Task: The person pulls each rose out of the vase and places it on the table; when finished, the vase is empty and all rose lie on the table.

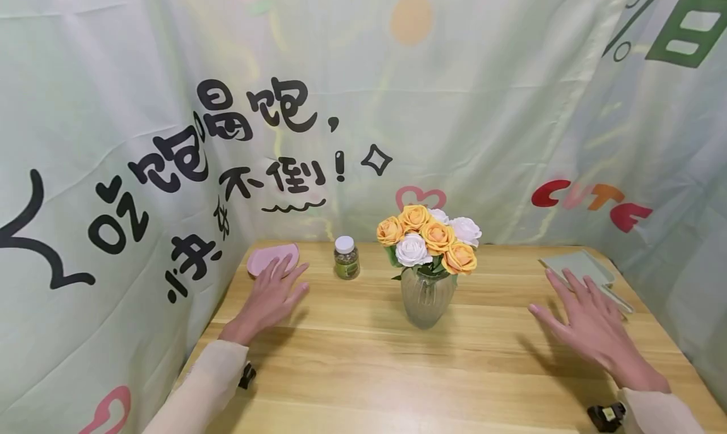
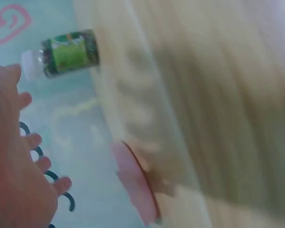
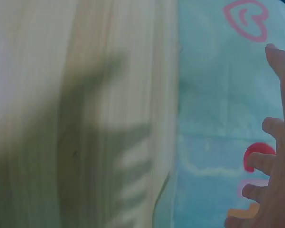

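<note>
My left hand [image 1: 271, 300] is held over the left of the table with its fingers spread, holding nothing. In the head view it overlaps the near edge of a flat pink piece [image 1: 272, 257]. Right of it stands a small clear jar [image 1: 347, 265] with a white lid and a green label, seen sideways in the left wrist view as the labelled jar [image 2: 69, 54]. My right hand [image 1: 596, 323], fingers also spread, hovers over the right side and overlaps a flat grey-green piece [image 1: 579, 267] with a narrow part sticking out. It too holds nothing.
A ribbed glass vase [image 1: 427, 301] of orange and white roses [image 1: 437, 237] stands between the hands, toward the back. The wooden table [image 1: 363, 371] meets a printed cloth [image 1: 483, 137] behind and at both sides. Hand shadows fall on the wood.
</note>
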Demonstrator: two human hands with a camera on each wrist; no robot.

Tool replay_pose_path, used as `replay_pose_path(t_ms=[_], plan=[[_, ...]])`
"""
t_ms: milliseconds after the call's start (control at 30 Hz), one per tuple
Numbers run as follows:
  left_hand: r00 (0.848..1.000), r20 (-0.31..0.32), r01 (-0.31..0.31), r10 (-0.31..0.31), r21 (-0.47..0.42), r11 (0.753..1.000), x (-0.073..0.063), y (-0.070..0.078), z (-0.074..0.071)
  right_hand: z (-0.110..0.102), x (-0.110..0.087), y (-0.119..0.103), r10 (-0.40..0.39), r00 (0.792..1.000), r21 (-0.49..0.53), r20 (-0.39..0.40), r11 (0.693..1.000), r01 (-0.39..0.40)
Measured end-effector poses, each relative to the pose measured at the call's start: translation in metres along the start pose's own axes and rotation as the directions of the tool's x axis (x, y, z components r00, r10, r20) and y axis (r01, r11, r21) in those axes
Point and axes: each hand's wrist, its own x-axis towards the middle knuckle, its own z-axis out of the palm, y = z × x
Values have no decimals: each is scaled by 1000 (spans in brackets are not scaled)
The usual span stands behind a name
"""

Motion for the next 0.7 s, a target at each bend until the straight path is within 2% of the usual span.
replay_pose_path(t_ms=[133,267,500,700], plan=[[996,7,-87,88,-95,992,9,19,-7,-3,8,-18,-52,998,51,-32,997,54],[986,7,-160,164,-168,973,19,42,-16,-7,16,-39,-97,993,124,-62,987,104],[963,-11,-263,268,-241,934,35,82,-25,-2,33,-72,-200,970,200,-136,954,225],[936,-37,-344,349,-292,892,44,115,-31,9,40,-99,-216,969,298,-118,923,242]])
